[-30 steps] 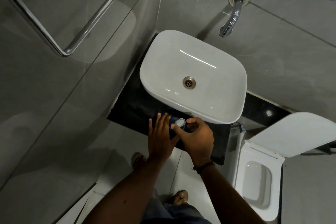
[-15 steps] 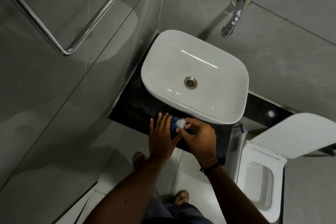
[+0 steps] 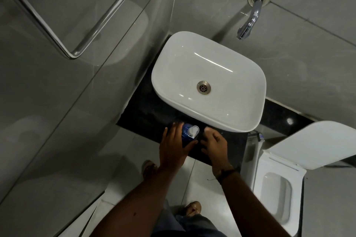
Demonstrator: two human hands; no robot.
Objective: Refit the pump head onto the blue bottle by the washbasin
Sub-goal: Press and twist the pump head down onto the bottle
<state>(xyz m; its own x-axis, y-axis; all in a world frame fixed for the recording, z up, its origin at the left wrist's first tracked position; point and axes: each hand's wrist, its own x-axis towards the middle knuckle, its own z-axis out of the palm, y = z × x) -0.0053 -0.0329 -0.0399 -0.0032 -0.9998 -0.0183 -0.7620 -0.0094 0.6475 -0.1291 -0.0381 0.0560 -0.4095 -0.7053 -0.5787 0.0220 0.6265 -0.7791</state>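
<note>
The blue bottle [image 3: 185, 133] stands on the black counter [image 3: 146, 109] in front of the white washbasin [image 3: 210, 81]. Its white pump head [image 3: 193, 131] sits on top of it. My left hand [image 3: 173, 146] wraps around the bottle's left side, fingers on the far side and thumb near its front. My right hand [image 3: 212, 145] is just to the right of the bottle, off the pump head, fingers loosely spread and holding nothing.
A chrome wall tap [image 3: 250, 19] overhangs the basin. A white toilet [image 3: 277, 188] with its lid [image 3: 317, 144] raised stands at the right. A glass shower panel [image 3: 77, 25] fills the left side. My feet are on the tiled floor [image 3: 119, 169] below.
My right hand has let go of the pump head and drawn back to the right. The left hand stays on the bottle.
</note>
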